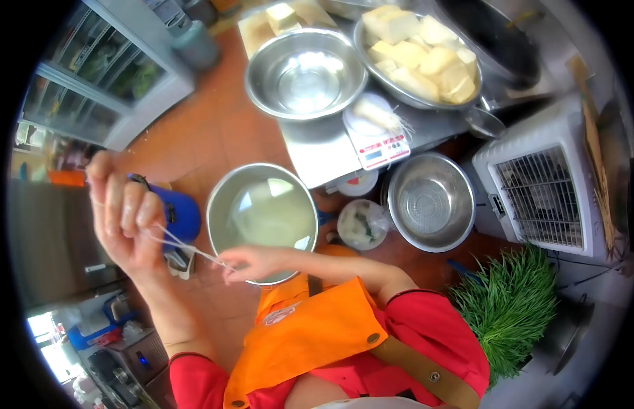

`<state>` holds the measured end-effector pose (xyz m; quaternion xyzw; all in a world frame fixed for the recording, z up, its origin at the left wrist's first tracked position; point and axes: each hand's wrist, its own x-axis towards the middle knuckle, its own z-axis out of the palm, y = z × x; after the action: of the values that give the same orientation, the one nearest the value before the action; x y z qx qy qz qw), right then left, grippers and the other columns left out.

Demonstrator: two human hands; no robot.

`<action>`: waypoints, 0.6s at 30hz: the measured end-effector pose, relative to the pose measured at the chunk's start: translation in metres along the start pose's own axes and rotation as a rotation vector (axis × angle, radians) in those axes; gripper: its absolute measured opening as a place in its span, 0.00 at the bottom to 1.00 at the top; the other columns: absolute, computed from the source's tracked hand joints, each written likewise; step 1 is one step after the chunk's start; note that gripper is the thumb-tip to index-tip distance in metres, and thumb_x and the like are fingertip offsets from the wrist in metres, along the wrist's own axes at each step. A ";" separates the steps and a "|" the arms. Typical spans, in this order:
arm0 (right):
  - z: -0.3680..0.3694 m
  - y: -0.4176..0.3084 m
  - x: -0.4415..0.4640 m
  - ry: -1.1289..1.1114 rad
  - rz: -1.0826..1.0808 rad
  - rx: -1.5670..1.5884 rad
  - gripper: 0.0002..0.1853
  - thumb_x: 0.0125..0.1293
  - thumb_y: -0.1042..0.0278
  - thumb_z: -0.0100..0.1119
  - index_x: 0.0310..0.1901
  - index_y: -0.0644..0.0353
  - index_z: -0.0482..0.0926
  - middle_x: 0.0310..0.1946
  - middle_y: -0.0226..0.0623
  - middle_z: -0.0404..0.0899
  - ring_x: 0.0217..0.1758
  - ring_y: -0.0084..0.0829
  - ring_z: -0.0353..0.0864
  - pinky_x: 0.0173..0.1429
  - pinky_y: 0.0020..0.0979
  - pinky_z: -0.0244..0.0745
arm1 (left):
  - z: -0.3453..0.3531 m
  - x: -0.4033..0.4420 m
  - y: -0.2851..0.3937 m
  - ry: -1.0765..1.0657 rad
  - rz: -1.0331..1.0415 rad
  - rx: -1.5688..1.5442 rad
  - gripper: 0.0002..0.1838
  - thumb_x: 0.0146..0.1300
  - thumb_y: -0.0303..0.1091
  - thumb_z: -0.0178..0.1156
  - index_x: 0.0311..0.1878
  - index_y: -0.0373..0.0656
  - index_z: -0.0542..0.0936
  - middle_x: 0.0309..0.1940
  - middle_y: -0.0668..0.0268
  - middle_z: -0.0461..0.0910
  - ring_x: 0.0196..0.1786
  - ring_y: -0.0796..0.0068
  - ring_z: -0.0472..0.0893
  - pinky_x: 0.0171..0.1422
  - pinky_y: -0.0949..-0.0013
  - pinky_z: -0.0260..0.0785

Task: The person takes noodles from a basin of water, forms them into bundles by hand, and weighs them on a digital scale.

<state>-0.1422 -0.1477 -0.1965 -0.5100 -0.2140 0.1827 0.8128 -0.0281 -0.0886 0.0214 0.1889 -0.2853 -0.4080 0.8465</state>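
Note:
A thin white string is stretched, in more than one strand, between my two hands. My left hand is raised at the left, its fingers curled round one end. Lower and further right, my right hand pinches the other end between its fingers. Just beyond my right hand, and partly covered by it, is a large metal bowl of cloudy, pale liquid. A blue container stands behind my left hand.
A metal table at the top bears a steel bowl, a bowl of pale yellow blocks and a scale with white strands. Right are a steel basin, an air cooler and long green stalks.

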 end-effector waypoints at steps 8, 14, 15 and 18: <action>-0.043 0.052 -0.047 0.332 0.117 0.501 0.13 0.72 0.59 0.50 0.47 0.61 0.75 0.26 0.28 0.75 0.33 0.21 0.76 0.42 0.25 0.72 | -0.008 -0.004 0.069 0.030 0.179 0.084 0.12 0.76 0.35 0.37 0.43 0.39 0.68 0.12 0.73 0.55 0.14 0.84 0.54 0.23 0.76 0.46; -0.096 0.038 -0.019 0.793 -0.236 0.688 0.10 0.72 0.61 0.50 0.41 0.59 0.75 0.26 0.25 0.71 0.33 0.21 0.74 0.42 0.26 0.73 | -0.059 -0.037 0.043 0.202 0.194 0.129 0.14 0.76 0.35 0.39 0.50 0.35 0.71 0.18 0.74 0.56 0.16 0.84 0.53 0.22 0.75 0.46; -0.099 0.040 -0.015 0.766 -0.253 0.642 0.10 0.72 0.61 0.50 0.41 0.58 0.75 0.26 0.25 0.71 0.34 0.21 0.74 0.43 0.26 0.73 | -0.069 -0.047 0.021 0.324 0.191 0.100 0.14 0.76 0.35 0.39 0.49 0.36 0.71 0.16 0.75 0.55 0.15 0.85 0.52 0.21 0.76 0.45; -0.101 0.066 -0.014 0.741 -0.089 -0.023 0.08 0.70 0.64 0.52 0.41 0.59 0.76 0.31 0.29 0.76 0.37 0.22 0.75 0.46 0.26 0.72 | -0.118 -0.092 -0.049 0.630 -0.080 -0.110 0.12 0.75 0.38 0.42 0.45 0.40 0.72 0.13 0.77 0.56 0.14 0.88 0.55 0.18 0.80 0.47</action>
<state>-0.1054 -0.2035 -0.2974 -0.5409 0.0706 -0.0524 0.8365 -0.0278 -0.0337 -0.1262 0.2708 0.0210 -0.3770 0.8855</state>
